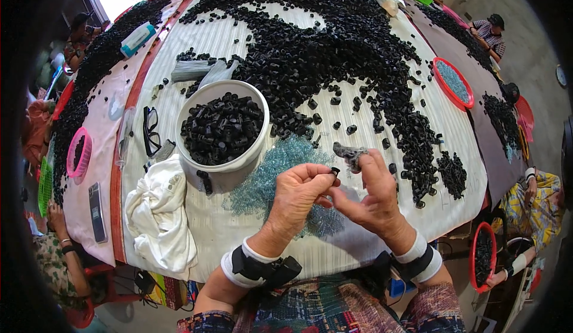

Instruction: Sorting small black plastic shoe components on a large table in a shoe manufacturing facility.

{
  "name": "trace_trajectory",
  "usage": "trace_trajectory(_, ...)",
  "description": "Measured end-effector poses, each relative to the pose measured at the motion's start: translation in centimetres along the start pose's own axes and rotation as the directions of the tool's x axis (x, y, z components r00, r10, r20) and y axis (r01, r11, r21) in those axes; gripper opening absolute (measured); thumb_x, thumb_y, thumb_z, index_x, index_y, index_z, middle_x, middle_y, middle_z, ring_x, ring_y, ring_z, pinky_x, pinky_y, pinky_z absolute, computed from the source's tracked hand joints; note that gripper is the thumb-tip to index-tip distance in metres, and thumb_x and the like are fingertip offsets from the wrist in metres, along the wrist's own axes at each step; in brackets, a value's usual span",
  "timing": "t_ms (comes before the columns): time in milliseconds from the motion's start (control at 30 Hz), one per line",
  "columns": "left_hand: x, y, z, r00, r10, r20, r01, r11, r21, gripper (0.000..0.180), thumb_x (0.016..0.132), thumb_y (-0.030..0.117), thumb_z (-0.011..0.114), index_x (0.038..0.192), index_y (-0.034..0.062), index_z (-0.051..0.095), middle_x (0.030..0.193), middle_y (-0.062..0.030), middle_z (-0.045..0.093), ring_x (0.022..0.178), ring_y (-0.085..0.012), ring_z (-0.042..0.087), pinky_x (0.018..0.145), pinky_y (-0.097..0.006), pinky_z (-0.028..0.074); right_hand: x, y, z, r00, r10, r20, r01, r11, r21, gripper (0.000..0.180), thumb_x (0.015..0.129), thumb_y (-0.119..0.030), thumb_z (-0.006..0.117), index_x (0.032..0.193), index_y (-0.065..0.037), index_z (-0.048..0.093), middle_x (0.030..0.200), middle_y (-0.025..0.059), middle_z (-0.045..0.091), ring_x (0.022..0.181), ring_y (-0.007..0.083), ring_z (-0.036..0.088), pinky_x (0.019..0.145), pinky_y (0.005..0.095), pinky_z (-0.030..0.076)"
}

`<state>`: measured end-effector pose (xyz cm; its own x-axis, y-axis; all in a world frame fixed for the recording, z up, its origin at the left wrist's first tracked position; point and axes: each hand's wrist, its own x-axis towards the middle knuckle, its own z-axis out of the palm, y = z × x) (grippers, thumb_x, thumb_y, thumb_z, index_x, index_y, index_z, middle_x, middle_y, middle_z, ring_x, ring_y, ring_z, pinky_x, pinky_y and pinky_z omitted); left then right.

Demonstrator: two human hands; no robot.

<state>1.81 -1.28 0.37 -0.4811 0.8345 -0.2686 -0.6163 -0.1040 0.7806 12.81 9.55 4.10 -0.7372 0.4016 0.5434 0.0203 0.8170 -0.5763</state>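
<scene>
My left hand [296, 197] pinches a small black plastic part [335, 170] between thumb and forefinger. Close beside it, the thumb of my right hand [375, 200] reaches up to the same part. Grey cloth [351, 154] is wrapped about my right forefinger. Whether my right hand holds anything smaller is hidden by the fingers. Below both hands spreads a pile of tiny translucent bluish pieces [253, 191]. To the left stands a white bowl [258, 148] filled with similar black parts [221, 127]. A large heap of loose black parts [322, 52] covers the table beyond.
A crumpled white cloth [158, 213], black glasses [151, 131] and grey bundles [197, 70] lie left. A small pile of thin black pieces [452, 175] sits right. A red tray [472, 101] holds bluish pieces. Other people [490, 37] sit around the neighbouring tables.
</scene>
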Motion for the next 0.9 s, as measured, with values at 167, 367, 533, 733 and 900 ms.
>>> trace_trajectory(167,-0.1,0.1,0.3,0.999,0.037,-0.011,-0.038,0.997,-0.066,0.014,0.084,0.005,0.061,0.094,-0.0049,0.061,0.082,-0.0116,0.067,0.069,-0.0162,0.066,0.060,-0.024,0.054,-0.4,0.1,1.0,0.992,-0.087,0.088,0.097,0.989,-0.110,0.036,0.066,-0.015,0.076,0.086,0.002,0.052,0.081,0.0143,0.050,0.070,0.0291,0.054,0.055,0.0357,0.047)
trace_trajectory(367,0.0,0.0,0.0,0.999,0.038,0.017,-0.037,0.999,-0.029,0.015,0.084,0.005,0.061,0.094,-0.0061,0.060,0.079,-0.0113,0.066,0.067,-0.0146,0.065,0.060,-0.025,0.054,-0.5,0.1,1.6,0.992,-0.115,0.059,0.127,0.960,-0.249,0.031,0.065,-0.013,0.076,0.079,-0.002,0.050,0.074,0.0113,0.050,0.068,0.0276,0.055,0.053,0.0345,0.047)
trace_trajectory(533,-0.1,-0.1,0.1,0.999,0.037,0.012,-0.038,0.999,0.020,0.016,0.085,0.009,0.061,0.095,-0.0042,0.061,0.077,-0.0092,0.067,0.067,-0.0127,0.064,0.058,-0.023,0.053,-0.2,0.0,1.3,0.994,-0.101,0.044,0.109,0.957,-0.269,0.029,0.064,-0.010,0.075,0.077,-0.004,0.051,0.070,0.0093,0.052,0.066,0.0273,0.055,0.054,0.0354,0.047)
trace_trajectory(733,-0.1,0.2,0.1,0.998,-0.019,0.055,0.019,1.000,-0.010,0.019,0.088,0.014,0.061,0.096,-0.0028,0.063,0.079,-0.0096,0.067,0.068,-0.0140,0.065,0.056,-0.023,0.053,0.0,0.7,0.0,0.994,-0.087,0.064,0.100,0.966,-0.239,0.027,0.067,-0.011,0.076,0.078,-0.003,0.052,0.070,0.0104,0.052,0.066,0.0281,0.055,0.055,0.0364,0.046)
trace_trajectory(900,0.1,-0.1,0.0,0.999,-0.016,0.052,0.013,0.998,0.057,0.018,0.088,0.013,0.061,0.095,-0.0035,0.063,0.078,-0.0114,0.067,0.068,-0.0161,0.066,0.055,-0.024,0.054,-0.6,0.9,0.0,0.994,-0.083,0.076,0.099,0.967,-0.234,0.027,0.067,-0.011,0.076,0.076,-0.002,0.052,0.069,0.0111,0.051,0.065,0.0283,0.054,0.055,0.0367,0.046)
